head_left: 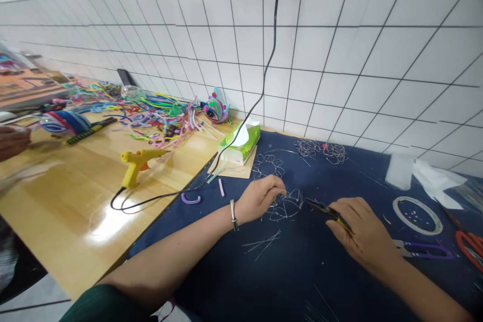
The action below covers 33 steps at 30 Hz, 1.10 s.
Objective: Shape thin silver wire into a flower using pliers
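My left hand (pixel 262 197) pinches a thin wire flower frame (pixel 289 206) made of looped petals, held just above the dark blue cloth (pixel 226 266). In my right hand (pixel 360 226) is a pair of pliers (pixel 327 210) with yellow-and-dark handles, fingers wrapped round them. Their jaws point left at the edge of the wire flower; whether they touch it I cannot tell. Behind my left hand lies another wire flower (pixel 268 165). Several short straight wires (pixel 262 244) rest on the cloth below my left wrist.
A yellow glue gun (pixel 134 163) lies left, its black cord crossing past a green tissue pack (pixel 241 143). Tangled wire shapes (pixel 320 151) sit by the wall. A tape ring (pixel 396 209), purple snips (pixel 428 250) and red-handled scissors (pixel 470 246) lie right. Another person's hand (pixel 13 142) is far left.
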Tool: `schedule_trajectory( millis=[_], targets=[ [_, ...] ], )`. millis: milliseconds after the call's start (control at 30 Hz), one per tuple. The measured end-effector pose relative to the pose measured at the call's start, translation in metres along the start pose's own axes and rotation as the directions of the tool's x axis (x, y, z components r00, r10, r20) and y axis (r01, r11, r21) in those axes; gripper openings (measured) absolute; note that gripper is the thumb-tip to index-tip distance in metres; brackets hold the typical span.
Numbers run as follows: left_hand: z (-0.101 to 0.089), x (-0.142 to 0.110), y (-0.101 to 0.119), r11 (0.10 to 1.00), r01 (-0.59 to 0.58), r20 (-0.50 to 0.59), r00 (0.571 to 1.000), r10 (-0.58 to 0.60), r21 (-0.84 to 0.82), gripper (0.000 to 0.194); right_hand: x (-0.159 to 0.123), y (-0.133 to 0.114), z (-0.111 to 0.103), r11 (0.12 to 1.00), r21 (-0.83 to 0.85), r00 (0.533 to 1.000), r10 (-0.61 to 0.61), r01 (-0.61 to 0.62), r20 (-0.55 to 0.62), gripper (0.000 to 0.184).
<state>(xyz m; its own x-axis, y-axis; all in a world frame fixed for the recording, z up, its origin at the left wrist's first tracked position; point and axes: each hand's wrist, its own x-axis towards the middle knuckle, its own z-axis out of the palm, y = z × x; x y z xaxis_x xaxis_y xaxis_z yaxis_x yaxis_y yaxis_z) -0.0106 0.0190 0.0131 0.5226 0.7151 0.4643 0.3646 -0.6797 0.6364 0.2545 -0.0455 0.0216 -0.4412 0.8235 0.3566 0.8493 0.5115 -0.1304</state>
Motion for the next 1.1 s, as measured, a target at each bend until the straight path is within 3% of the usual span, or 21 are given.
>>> schedule_trajectory(
  millis=[133, 300, 533, 733, 1100],
  targets=[
    [-0.002, 0.007, 0.000, 1.000, 0.021, -0.036, 0.999, -0.022, -0.019, 0.016, 0.029, -0.011, -0.016, 0.994, -0.055, 0.993, -0.095, 0.099, 0.072, 0.025],
    [-0.007, 0.020, 0.001, 0.999, -0.046, -0.051, 0.998, 0.046, 0.013, 0.016, 0.052, -0.007, -0.020, 0.983, -0.109, 0.987, -0.138, 0.146, 0.077, 0.028],
    [-0.003, 0.031, -0.001, 0.992, -0.100, -0.076, 0.991, 0.106, 0.076, 0.013, 0.047, 0.005, -0.022, 0.988, -0.135, 0.997, -0.076, 0.078, 0.017, 0.030],
    [0.006, 0.025, -0.004, 0.986, -0.152, -0.037, 0.987, 0.154, 0.067, 0.013, 0.045, 0.001, -0.015, 0.989, -0.118, 0.996, -0.086, 0.090, 0.039, 0.030],
    [0.006, 0.018, -0.007, 0.976, -0.188, 0.005, 0.982, 0.189, 0.110, 0.014, 0.042, -0.002, -0.004, 0.987, -0.106, 0.992, -0.117, 0.121, 0.046, 0.029]
  ],
)
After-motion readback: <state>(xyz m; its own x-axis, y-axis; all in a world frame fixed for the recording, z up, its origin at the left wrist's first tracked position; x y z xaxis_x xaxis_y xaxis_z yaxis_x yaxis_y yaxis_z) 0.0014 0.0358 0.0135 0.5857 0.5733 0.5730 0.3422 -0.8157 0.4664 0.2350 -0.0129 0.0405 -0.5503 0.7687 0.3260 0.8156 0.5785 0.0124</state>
